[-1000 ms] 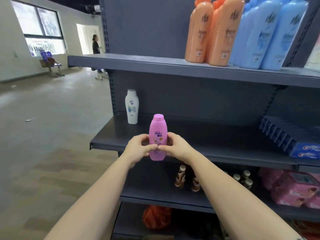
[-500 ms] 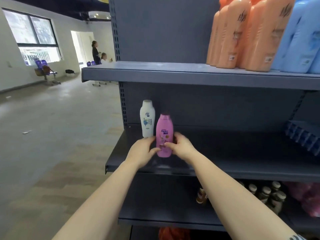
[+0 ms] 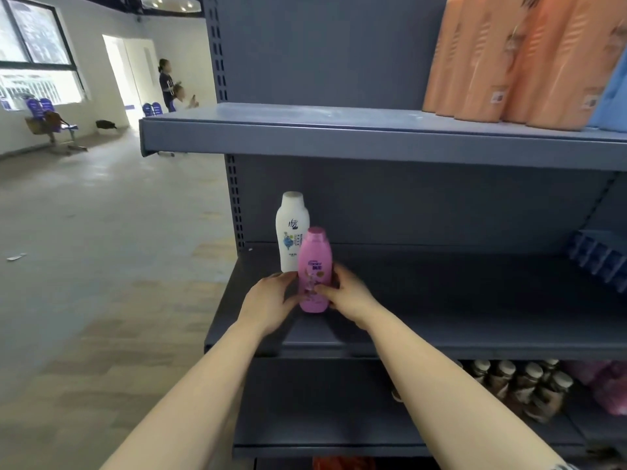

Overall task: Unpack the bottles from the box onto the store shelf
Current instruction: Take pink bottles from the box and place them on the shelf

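Observation:
A pink bottle stands upright on the dark grey middle shelf, near its left end. My left hand touches its left side and my right hand wraps its right side, so both hold it. Just behind and to the left of it stands a white bottle, close to the pink one. The box is out of view.
Tall orange bottles and a blue one fill the upper shelf's right part. A blue ribbed tray sits at the middle shelf's right. Small brown jars and pink packs are on the lower shelf. Two people are far back left.
Both hands carried the pink bottle forward from in front of the shelf and brought it down onto the middle shelf next to the white bottle. My view moved closer to the shelf.

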The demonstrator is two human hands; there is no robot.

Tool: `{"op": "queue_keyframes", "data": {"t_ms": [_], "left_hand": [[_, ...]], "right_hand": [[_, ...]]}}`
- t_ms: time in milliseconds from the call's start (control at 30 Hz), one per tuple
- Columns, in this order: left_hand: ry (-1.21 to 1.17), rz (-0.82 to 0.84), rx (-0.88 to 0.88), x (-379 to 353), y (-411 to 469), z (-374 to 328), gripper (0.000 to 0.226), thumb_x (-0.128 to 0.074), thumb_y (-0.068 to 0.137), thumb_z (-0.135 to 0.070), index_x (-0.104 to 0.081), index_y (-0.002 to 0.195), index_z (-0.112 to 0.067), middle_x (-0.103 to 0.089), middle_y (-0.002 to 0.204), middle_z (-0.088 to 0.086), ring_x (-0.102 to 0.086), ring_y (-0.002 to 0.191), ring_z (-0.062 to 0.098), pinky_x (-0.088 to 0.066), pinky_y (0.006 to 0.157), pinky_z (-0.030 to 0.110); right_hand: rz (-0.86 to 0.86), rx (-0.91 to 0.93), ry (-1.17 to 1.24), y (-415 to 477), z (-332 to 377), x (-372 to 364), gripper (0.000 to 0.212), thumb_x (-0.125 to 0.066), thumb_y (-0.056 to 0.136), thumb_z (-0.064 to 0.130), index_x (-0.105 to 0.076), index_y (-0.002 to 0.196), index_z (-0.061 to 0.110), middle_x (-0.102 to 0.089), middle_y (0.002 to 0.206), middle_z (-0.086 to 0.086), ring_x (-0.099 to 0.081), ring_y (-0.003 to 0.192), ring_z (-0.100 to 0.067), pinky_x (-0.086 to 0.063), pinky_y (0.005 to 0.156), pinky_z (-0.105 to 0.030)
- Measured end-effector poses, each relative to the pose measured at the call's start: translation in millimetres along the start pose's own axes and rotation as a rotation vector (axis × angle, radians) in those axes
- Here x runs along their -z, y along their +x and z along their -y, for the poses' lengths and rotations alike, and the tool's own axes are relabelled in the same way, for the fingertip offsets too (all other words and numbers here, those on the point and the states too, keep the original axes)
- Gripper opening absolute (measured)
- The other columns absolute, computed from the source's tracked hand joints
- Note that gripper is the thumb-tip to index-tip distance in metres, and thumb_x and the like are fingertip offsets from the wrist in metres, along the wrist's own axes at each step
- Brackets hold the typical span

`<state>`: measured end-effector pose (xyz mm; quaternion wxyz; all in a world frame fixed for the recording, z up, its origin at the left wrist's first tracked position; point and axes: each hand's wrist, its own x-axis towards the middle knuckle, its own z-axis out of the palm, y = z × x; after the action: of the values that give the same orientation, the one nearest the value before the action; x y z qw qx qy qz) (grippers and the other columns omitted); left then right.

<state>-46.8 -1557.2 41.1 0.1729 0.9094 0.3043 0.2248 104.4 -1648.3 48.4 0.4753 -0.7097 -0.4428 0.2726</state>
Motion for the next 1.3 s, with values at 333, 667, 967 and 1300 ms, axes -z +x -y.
{"op": "queue_keyframes", "data": {"t_ms": [333, 667, 967, 1300], "left_hand": [[-0.006, 0.01, 0.005, -8.7, 7.5, 7.1, 0.037, -0.058, 0.087, -0.05, -0.061, 0.115, -0.026, -0.067, 0.116, 0.001, -0.062, 0.105, 0.027, -0.05, 0.079, 0.035], [0.022, -0.009, 0.053, -11.7, 10.1, 12.3, 0.036, -0.058, 0.085, -0.048, -0.061, 0.109, -0.022, -0.067, 0.109, 0.001, -0.062, 0.099, 0.027, -0.051, 0.078, 0.038], [0.045, -0.065, 0.071, -2.1, 10.3, 32.9, 0.029, -0.061, 0.085, -0.045, -0.062, 0.101, -0.022, -0.068, 0.102, 0.001, -0.063, 0.094, 0.028, -0.05, 0.074, 0.038], [0.067, -0.069, 0.08, -3.1, 16.3, 46.4, 0.028, -0.059, 0.088, -0.042, -0.061, 0.099, -0.017, -0.068, 0.099, 0.002, -0.063, 0.09, 0.029, -0.049, 0.073, 0.036]], "right_hand": [[0.017, -0.023, 0.004, 9.9, -10.1, -0.2, 0.046, -0.071, 0.085, 0.021, -0.053, 0.127, 0.022, -0.064, 0.123, 0.0, -0.06, 0.114, -0.021, -0.052, 0.095, -0.047], [0.001, -0.021, -0.008, 15.0, -11.7, -7.9, 0.044, -0.074, 0.081, 0.019, -0.056, 0.121, 0.021, -0.067, 0.116, 0.0, -0.063, 0.107, -0.02, -0.056, 0.09, -0.044], [0.041, -0.012, -0.012, 26.8, -2.3, -29.4, 0.04, -0.072, 0.085, 0.024, -0.055, 0.121, 0.022, -0.066, 0.116, 0.0, -0.063, 0.107, -0.019, -0.055, 0.092, -0.043], [0.042, 0.007, -0.016, 33.8, 0.4, -37.6, 0.043, -0.069, 0.087, 0.021, -0.053, 0.127, 0.019, -0.065, 0.118, -0.001, -0.062, 0.108, -0.017, -0.054, 0.092, -0.036]]}}
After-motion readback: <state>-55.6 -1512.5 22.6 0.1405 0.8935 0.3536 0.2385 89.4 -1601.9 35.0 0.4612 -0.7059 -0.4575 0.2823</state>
